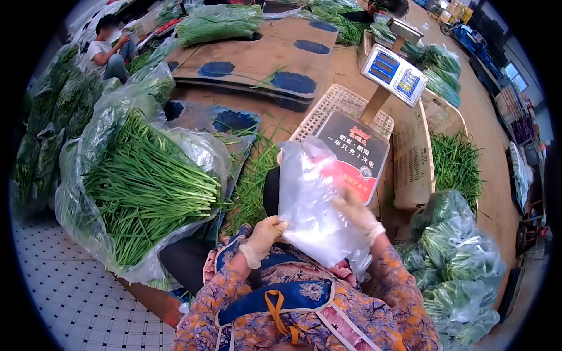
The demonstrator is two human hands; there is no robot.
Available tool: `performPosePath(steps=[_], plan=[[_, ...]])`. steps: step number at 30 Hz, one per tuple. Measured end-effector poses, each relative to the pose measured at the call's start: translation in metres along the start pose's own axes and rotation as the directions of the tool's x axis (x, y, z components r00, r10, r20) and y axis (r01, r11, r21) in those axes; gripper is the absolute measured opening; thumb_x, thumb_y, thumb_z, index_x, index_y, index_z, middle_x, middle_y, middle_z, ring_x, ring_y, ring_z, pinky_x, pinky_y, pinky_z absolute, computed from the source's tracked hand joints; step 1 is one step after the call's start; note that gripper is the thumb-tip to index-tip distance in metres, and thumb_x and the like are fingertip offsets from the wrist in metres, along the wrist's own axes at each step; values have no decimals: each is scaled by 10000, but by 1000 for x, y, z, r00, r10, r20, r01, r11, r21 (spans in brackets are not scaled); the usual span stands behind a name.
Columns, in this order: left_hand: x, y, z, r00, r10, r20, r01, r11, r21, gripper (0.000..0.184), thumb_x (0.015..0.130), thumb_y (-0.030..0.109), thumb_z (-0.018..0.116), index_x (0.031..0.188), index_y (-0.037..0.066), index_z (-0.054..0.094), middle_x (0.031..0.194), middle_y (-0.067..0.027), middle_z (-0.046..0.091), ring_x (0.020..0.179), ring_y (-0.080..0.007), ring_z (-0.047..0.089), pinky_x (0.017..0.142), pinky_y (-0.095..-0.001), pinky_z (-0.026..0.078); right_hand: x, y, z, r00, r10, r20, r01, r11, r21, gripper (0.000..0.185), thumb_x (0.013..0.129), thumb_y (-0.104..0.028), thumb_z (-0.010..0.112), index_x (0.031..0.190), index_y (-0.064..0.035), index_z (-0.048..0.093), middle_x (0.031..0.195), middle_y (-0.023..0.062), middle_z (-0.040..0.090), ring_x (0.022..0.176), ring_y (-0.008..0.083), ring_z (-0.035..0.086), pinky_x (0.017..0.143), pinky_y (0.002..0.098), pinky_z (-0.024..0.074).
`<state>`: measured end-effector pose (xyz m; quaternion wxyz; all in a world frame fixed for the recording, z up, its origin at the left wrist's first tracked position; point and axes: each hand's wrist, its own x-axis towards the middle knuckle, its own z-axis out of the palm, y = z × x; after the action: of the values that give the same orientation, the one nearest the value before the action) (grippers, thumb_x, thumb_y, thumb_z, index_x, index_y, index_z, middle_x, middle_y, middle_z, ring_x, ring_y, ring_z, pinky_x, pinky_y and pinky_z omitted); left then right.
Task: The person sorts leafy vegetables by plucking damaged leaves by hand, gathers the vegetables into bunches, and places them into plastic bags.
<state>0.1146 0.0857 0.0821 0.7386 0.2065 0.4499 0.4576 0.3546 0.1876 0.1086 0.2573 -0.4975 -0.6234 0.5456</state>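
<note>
plastic, thin and crinkled, occupies both hands: a clear bag [313,205] lies slantwise between them, its upper part overlapping the near left side of the weighing scale [360,140] in this view. (whether it is one bag or several layers, the shine makes it hard to say.) the pale-gloved left hand [264,238] pinches the bag's left edge, thumb and fingers drawn together with no visible gap at the tips. the right hand [358,215], gloved the same way, is over the bag's right side and blurred; i can't tell whether its fingers grip the plastic or only brush across it.

the step in hand looks to be handling the bag, perhaps smoothing or separating it, as nothing shows inside. in my judgement, the next move calls for a firm left pinch while the right fingers find a loose edge, since plastic this slick could slip or cling to itself.

to the left, long cut greens [149,181] lie fanned in a large plastic sack [76,199], apart from both hands; to the right, filled bags [459,263] rest near a pale crate [413,169].
</note>
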Motion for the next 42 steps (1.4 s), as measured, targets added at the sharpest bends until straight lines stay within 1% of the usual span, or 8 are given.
performPosePath(steps=[11,16,22,24,30,34,39,42], plan=[[-7,-18,-85,939,174,-297,14,843,538,208,866,192,548,938,3,600,792,-39,605,720,-120,577,625,-239,476,-36,22,-86,912,130,-390,-96,990,105,158,840,-207,598,760,-73,572,638,-56,493,534,38,429,470,194,362],[-2,43,0,734,624,267,-474,190,860,575,838,293,588,1300,17,383,1318,-171,395,1262,-263,344,1049,-360,265,-56,-90,-79,901,-2,-435,232,847,478,93,874,-127,527,851,-43,557,653,-40,502,557,33,479,542,163,426],[44,-26,85,570,-166,804,-773,223,594,609,795,355,615,1226,-37,436,1216,-203,479,1165,-287,444,995,-367,324,-41,-156,-40,838,-338,-428,483,824,295,76,786,-7,509,730,-58,513,660,-17,503,561,43,449,516,169,358],[18,-11,87,773,113,624,-496,721,483,636,765,317,660,1225,-51,420,1220,-168,489,1157,-249,451,970,-352,346,-27,-170,-30,880,-241,-409,344,917,201,42,799,-42,539,763,-55,522,685,-10,513,565,53,462,524,189,388],[16,-9,79,862,232,450,-355,911,210,359,833,243,606,1127,54,523,1033,-43,562,936,-132,544,757,-277,474,-3,-151,40,867,-105,486,-88,930,357,227,868,-147,541,1052,-16,528,874,33,587,854,91,557,777,216,433],[9,18,44,982,83,168,-109,983,147,252,914,175,494,1135,58,525,1041,-20,569,839,-105,587,682,-247,530,23,-69,19,952,-300,54,291,948,129,270,865,-113,553,1100,13,507,1026,78,547,977,156,509,881,273,413],[-3,41,17,932,349,-98,-358,928,-99,197,915,157,498,1038,5,521,931,-75,589,705,-145,611,614,-260,553,-33,61,38,967,224,-122,-219,974,51,307,903,-215,491,1125,-8,536,1107,90,545,1015,183,509,891,297,403],[-17,72,-12,624,712,-321,-528,688,498,217,952,168,388,1020,13,524,888,-54,576,859,-166,572,785,-316,498,-47,137,36,957,270,-105,-288,921,-262,331,908,-228,464,1138,-4,541,1164,126,546,1064,211,508,909,315,389]])
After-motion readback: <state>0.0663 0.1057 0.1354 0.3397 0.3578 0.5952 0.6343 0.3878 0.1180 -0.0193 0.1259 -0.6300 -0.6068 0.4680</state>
